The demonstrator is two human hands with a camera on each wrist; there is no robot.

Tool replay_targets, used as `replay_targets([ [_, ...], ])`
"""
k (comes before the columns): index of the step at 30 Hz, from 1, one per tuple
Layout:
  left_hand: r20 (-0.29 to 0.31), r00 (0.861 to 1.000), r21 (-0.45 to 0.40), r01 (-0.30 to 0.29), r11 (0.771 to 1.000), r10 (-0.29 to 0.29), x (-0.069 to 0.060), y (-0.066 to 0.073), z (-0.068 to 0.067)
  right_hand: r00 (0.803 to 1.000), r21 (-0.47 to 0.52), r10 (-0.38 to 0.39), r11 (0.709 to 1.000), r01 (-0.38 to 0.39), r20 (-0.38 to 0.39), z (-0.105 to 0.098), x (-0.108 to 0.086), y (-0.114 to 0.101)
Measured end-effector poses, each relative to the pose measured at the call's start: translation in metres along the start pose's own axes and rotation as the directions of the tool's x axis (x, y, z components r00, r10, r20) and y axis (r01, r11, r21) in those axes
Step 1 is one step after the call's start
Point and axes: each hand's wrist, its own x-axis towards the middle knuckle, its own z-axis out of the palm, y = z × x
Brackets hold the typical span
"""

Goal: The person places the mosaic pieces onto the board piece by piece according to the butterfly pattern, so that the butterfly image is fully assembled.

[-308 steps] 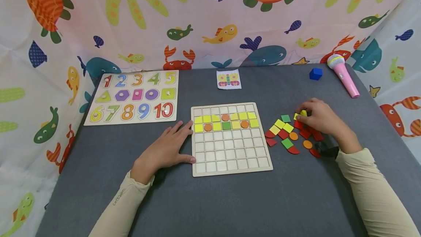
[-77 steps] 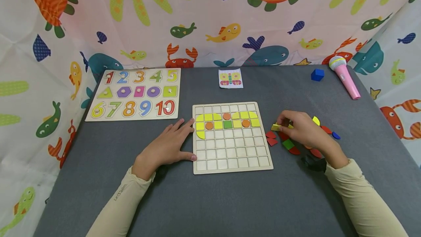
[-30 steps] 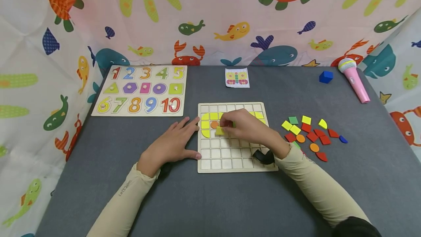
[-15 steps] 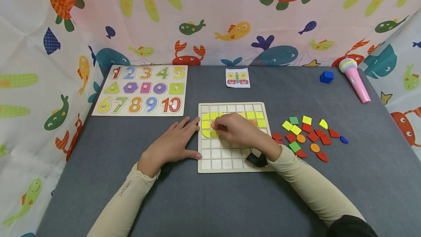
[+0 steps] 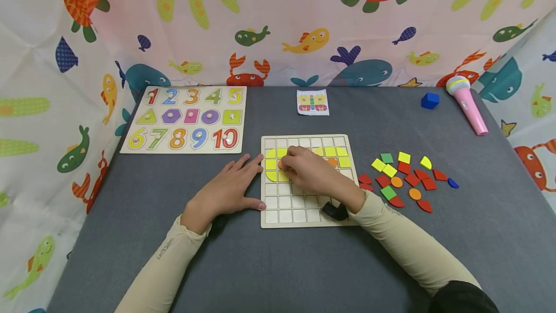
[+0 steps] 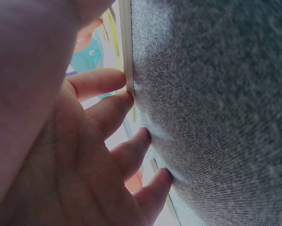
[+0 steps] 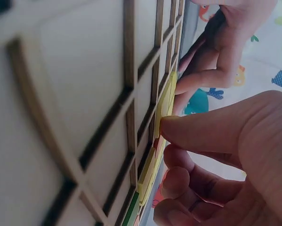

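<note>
A pale wooden grid board (image 5: 285,202) lies flat, with yellow and orange tiles in its upper rows. My left hand (image 5: 221,197) is spread on the cloth, its fingertips and thumb against the board's left edge; the left wrist view shows that hand (image 6: 84,155) along the rim. Over the third tile row, my right hand (image 5: 314,173) has its fingers bent at a yellow square tile (image 5: 283,177), beside a rounded yellow tile (image 5: 271,176). In the right wrist view, the thumb of that hand (image 7: 239,141) touches a yellow tile (image 7: 166,101). The fingers hide several cells.
Loose red, yellow, green and orange pieces (image 5: 411,179) lie right of the board. A number puzzle (image 5: 184,151) is at the back left, a patterned card (image 5: 312,103) behind the board, a blue cube (image 5: 430,101) and pink microphone (image 5: 467,107) at the back right.
From the loose pieces, my right hand has moved left onto the board. A rounded yellow tile and a yellow square tile now lie in the third row. My left hand stays at the edge.
</note>
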Motion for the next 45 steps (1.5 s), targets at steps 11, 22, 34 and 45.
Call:
replay_targets([
  [11,0.012,1.0,-0.006,0.006,1.0,-0.006,0.001,0.001,0.0,0.999,0.015,0.047,0.999,-0.047,0.005,-0.01,-0.014,0.006],
  [22,0.019,1.0,-0.012,0.021,1.0,-0.021,0.003,-0.001,0.002,0.992,0.072,0.12,0.99,-0.117,-0.031,-0.035,-0.05,0.029],
  [34,0.022,0.999,-0.015,0.024,1.0,-0.024,0.003,0.0,0.001,0.965,0.099,0.245,0.967,-0.236,-0.089,-0.063,-0.102,0.058],
  [45,0.018,1.0,-0.022,0.013,1.0,-0.012,0.003,-0.001,0.001,0.941,0.08,0.333,0.941,-0.328,-0.062,-0.078,-0.137,0.081],
])
